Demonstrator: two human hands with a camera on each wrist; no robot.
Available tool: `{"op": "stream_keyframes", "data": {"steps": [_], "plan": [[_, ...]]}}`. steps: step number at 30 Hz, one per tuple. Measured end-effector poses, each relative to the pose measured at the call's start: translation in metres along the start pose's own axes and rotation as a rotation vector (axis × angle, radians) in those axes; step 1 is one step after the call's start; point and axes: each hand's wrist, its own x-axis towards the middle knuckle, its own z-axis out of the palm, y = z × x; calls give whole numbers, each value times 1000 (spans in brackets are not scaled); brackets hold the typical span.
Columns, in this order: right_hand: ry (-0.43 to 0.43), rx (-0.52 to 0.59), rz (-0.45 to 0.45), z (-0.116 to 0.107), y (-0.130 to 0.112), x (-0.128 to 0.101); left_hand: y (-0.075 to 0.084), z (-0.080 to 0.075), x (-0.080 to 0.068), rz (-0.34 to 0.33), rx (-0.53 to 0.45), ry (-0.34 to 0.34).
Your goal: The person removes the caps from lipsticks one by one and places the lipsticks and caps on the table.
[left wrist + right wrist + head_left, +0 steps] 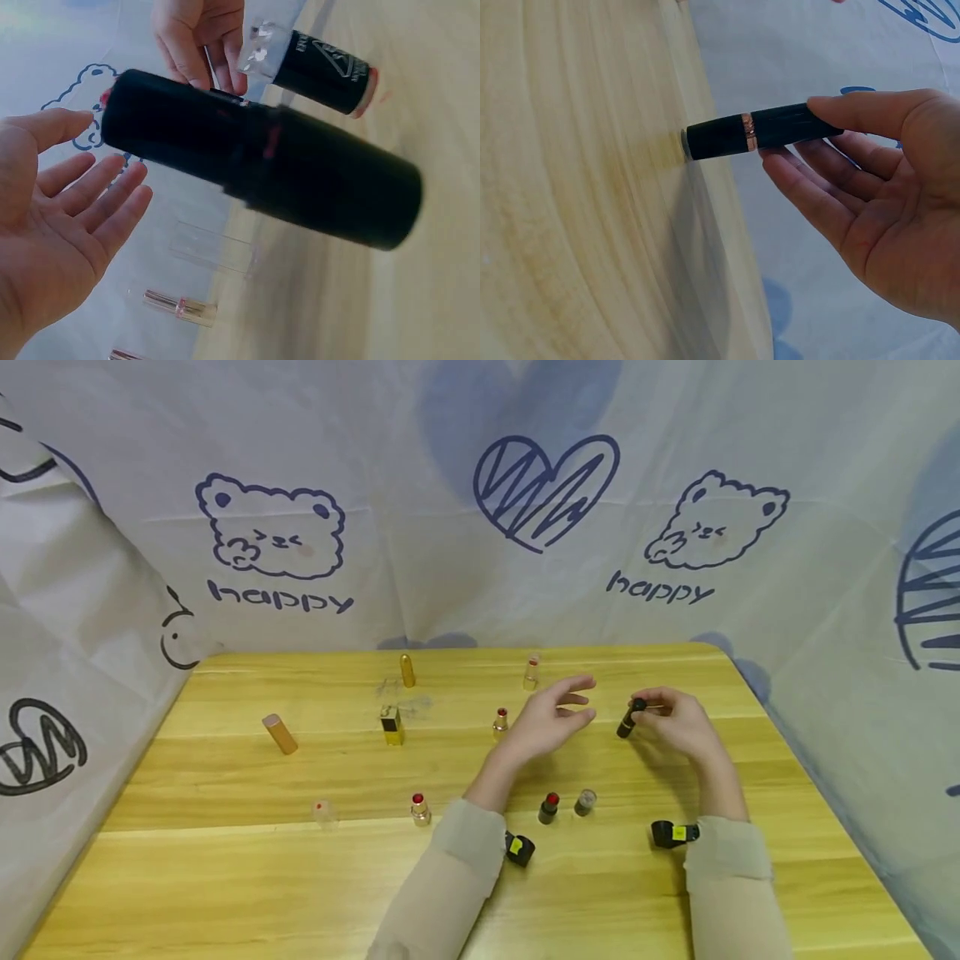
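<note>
From the head view I see my right hand pinching a capped black lipstick tube with a thin copper band, tilted, its lower end down toward the pale wooden tabletop on the far right side. My left hand hangs just beside it, fingers spread and relaxed, holding nothing.

The right wrist view gives what the head camera cannot: the thumb on top and the fingertips beneath grip only the tube's rear end, and the copper band sits at mid-length. Whether the front end touches the wood I cannot tell.

The left wrist view shows my open palm facing a large blurred black cylinder close to the lens, with another black tube bearing a silver collar behind it, and a clear-cased lipstick lying on the wood.

Only the head view takes in the spread: a gold square-capped tube, a tan cylinder lying on its side, a gold rounded cap, and several uncapped red lipsticks, one near my left sleeve.
</note>
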Motion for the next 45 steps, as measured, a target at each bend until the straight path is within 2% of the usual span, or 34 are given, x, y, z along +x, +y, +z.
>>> {"op": "stream_keyframes", "data": {"steps": [5,12,19,27,35,42,45], "plan": [[54,35,14,1,-7,2,7,-2,11,-18,91,-28],[100,111,40,1,-19,1,11,-2,24,-36,140,-47],[137,241,2,6,-31,-1,12,-2,33,-42,164,-56],[184,354,-65,15,-42,-2,14,-4,37,-66,193,-99],[218,389,-88,20,-52,-5,21,-5,41,-72,306,-139],[237,434,-101,23,-56,-5,24,-4,43,-87,317,-113],[258,415,-109,24,-55,-5,25,-4,42,-90,317,-93]]}}
